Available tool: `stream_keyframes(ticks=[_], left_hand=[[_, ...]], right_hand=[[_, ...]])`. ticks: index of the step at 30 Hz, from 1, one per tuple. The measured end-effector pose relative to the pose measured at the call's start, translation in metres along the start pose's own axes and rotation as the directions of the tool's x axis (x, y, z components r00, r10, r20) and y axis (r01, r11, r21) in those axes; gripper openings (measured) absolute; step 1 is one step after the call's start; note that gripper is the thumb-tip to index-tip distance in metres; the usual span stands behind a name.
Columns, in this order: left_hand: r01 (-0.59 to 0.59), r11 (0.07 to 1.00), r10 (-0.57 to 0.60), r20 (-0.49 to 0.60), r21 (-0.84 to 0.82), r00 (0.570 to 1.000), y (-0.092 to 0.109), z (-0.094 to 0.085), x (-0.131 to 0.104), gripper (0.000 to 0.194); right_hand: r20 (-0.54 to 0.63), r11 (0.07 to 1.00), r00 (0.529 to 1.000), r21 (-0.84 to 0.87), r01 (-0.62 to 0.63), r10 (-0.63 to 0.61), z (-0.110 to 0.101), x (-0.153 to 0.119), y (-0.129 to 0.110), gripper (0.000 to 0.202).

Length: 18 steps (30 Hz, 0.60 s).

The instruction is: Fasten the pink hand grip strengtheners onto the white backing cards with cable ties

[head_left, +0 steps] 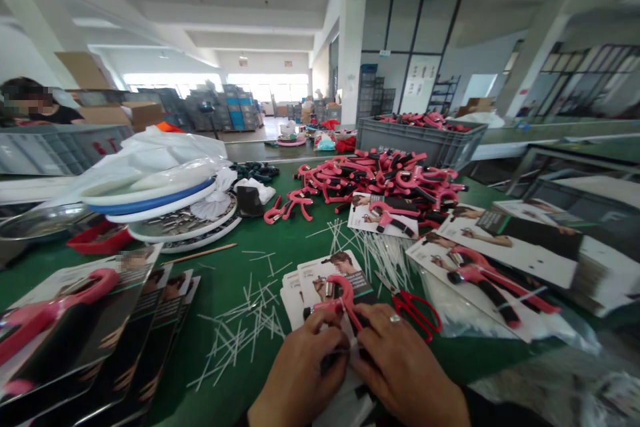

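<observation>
Directly before me, a pink hand grip strengthener [345,287] lies on a printed card [364,285], on top of a small stack of cards. My left hand [307,367] is closed, its thumb and fingers pinched together beside the strengthener's handle; what sits between the fingertips is hidden. Over the other handle and the card's right side, my right hand [403,363], wearing a ring, has its fingers bent and closed on the strengthener. Loose white cable ties [245,327] are scattered to the left. Red-handled scissors [416,312] rest just beyond my right hand.
Carded strengtheners [75,320] are stacked at left, with another carded one [487,280] at right. A heap of pink strengtheners [380,173] lies behind, before a grey crate [420,140]. White-rimmed trays [185,227] hold metal parts. A person [35,100] sits far left.
</observation>
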<state>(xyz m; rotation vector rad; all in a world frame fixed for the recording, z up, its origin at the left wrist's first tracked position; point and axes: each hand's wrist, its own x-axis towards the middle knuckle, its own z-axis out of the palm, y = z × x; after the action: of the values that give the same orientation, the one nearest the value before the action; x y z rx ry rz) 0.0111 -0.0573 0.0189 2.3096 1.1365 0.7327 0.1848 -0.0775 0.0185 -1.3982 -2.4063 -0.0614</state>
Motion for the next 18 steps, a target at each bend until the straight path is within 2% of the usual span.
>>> stream_keyframes(ticks=[2,5,9,11,13,16,18], left_hand=[[-0.014,1.000,0.015,0.016,-0.020,1.000,-0.003,0.001,0.000,0.018],[-0.016,0.999,0.015,0.033,0.041,0.999,-0.007,0.003,-0.001,0.020],[0.096,0.985,-0.095,-0.018,0.141,0.995,-0.008,0.001,0.000,0.027],[0.163,0.976,-0.160,-0.032,0.146,0.987,-0.010,-0.004,0.004,0.029],[0.203,0.973,-0.202,-0.024,0.111,0.979,-0.013,-0.013,0.011,0.028],[0.216,0.975,-0.216,-0.005,0.056,0.976,-0.018,-0.023,0.018,0.027],[0.195,0.979,-0.193,-0.030,0.059,0.981,-0.021,-0.026,0.018,0.029]], right_hand=[[0.026,0.993,0.996,-0.079,0.091,-0.090,-0.006,0.007,-0.002,0.018],[0.082,0.947,0.960,-0.162,0.277,-0.267,-0.017,0.015,-0.002,0.011],[0.153,0.908,0.929,-0.207,0.364,-0.337,-0.025,0.022,-0.003,0.009],[0.189,0.888,0.901,-0.184,0.422,-0.390,-0.024,0.029,-0.003,0.009],[0.235,0.854,0.855,-0.141,0.501,-0.463,-0.020,0.040,-0.003,0.010],[0.297,0.822,0.795,-0.057,0.567,-0.528,-0.014,0.057,0.000,0.011],[0.303,0.826,0.789,-0.011,0.564,-0.534,-0.010,0.063,0.003,0.013]])
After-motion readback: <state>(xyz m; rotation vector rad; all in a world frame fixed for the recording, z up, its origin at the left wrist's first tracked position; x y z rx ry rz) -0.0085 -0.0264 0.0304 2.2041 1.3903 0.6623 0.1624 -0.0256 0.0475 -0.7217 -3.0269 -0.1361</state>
